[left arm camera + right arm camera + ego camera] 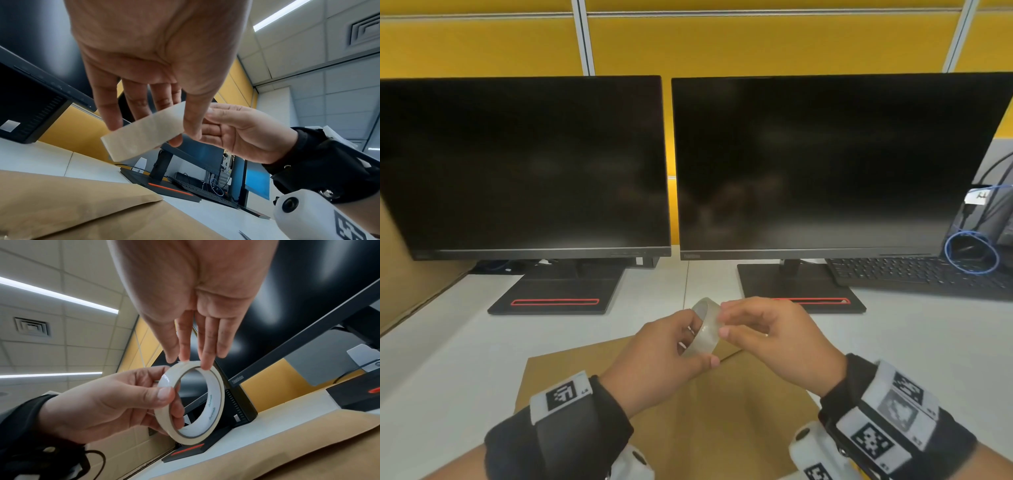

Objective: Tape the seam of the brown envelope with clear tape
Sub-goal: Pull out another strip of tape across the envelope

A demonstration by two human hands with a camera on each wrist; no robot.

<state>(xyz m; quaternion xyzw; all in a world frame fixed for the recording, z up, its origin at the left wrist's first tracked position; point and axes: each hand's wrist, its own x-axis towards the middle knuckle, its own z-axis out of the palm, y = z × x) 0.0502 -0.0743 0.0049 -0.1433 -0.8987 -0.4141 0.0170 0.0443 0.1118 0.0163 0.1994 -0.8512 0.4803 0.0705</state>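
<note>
Left hand (654,359) has a firm grip on the clear tape roll (703,327), thumb outside, fingers through the core, raised above the table (448,359). Right hand (767,339) at three o'clock pinches the roll's rim. Brown envelope (722,428) lies flat below, at six o'clock.

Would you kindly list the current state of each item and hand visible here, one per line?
Tape roll: held up above the envelope, no strip pulled out yet.
Left hand: grips the roll by its rim.
Right hand: fingertips pick at the roll's top edge.
Brown envelope: lying flat on the desk, untaped.
Left monitor: screen dark.
Right monitor: screen dark.
</note>
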